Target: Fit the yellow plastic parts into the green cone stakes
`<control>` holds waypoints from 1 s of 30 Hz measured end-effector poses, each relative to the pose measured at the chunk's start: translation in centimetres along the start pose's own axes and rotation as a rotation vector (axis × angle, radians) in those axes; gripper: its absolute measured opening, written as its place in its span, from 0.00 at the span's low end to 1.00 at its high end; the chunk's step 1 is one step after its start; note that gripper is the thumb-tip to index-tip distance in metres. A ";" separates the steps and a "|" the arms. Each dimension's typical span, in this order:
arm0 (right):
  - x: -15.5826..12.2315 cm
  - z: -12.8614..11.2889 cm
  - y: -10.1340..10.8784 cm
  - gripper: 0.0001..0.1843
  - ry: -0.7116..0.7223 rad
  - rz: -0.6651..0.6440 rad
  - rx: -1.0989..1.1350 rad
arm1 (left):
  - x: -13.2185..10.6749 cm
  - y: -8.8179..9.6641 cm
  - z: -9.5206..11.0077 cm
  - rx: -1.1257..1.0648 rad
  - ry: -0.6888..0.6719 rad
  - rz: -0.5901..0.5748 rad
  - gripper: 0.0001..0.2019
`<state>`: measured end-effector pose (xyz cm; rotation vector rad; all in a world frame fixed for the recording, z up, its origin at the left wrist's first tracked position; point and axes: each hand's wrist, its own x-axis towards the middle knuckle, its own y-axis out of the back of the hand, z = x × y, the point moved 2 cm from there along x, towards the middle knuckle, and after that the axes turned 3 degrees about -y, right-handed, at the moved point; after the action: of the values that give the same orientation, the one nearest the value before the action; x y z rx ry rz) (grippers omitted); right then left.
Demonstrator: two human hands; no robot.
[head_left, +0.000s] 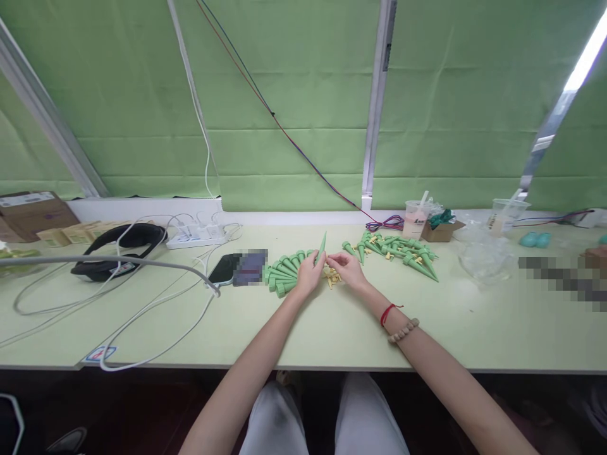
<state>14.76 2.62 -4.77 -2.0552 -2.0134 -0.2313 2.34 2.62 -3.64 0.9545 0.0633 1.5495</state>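
Observation:
My left hand (pixel 310 273) is closed around a green plastic spike (pixel 322 242), its pointed end sticking up past the fingers. Close beside it, my right hand (pixel 349 270) has its fingertips pinched together; whatever they hold is too small to make out. Under and between the hands lie small yellow pieces (pixel 332 278). A fanned row of green spikes (pixel 283 275) rests against the left side of my left hand. To the right of my right hand spreads a loose pile of green spikes (pixel 396 245) with yellow bits among them.
Left of the row lie phones (pixel 224 269), a power strip (pixel 195 235), black headphones (pixel 121 248) and looping white cables (pixel 156 341). Behind the pile stand a drink cup (pixel 415 221) and a small cardboard box (pixel 441 232). A clear plastic bag (pixel 484 256) sits farther right.

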 end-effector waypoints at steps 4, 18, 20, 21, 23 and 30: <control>-0.1 0.0 0.0 0.22 0.065 0.036 -0.018 | 0.1 0.0 -0.3 -0.009 0.030 0.006 0.17; -0.1 0.4 0.3 0.21 -0.212 0.015 0.125 | 0.2 0.0 -1.0 -0.050 0.030 0.044 0.17; 0.0 0.4 0.3 0.21 -0.210 -0.001 0.128 | 0.2 -0.1 -1.0 -0.041 0.029 0.040 0.17; 0.0 0.3 0.4 0.22 -0.180 -0.007 0.128 | 0.2 -0.1 -1.1 -0.037 0.032 0.037 0.17; 0.1 0.2 0.5 0.25 -0.133 -0.007 0.120 | 0.3 -0.1 -1.1 -0.036 0.037 0.033 0.17; 0.0 0.4 0.7 0.23 -0.179 -0.062 0.095 | 0.2 -0.2 -1.1 -0.021 0.023 0.030 0.17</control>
<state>15.41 2.75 -5.24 -2.0206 -2.1483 0.0383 1.86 3.34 -4.34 0.9248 0.0490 1.5854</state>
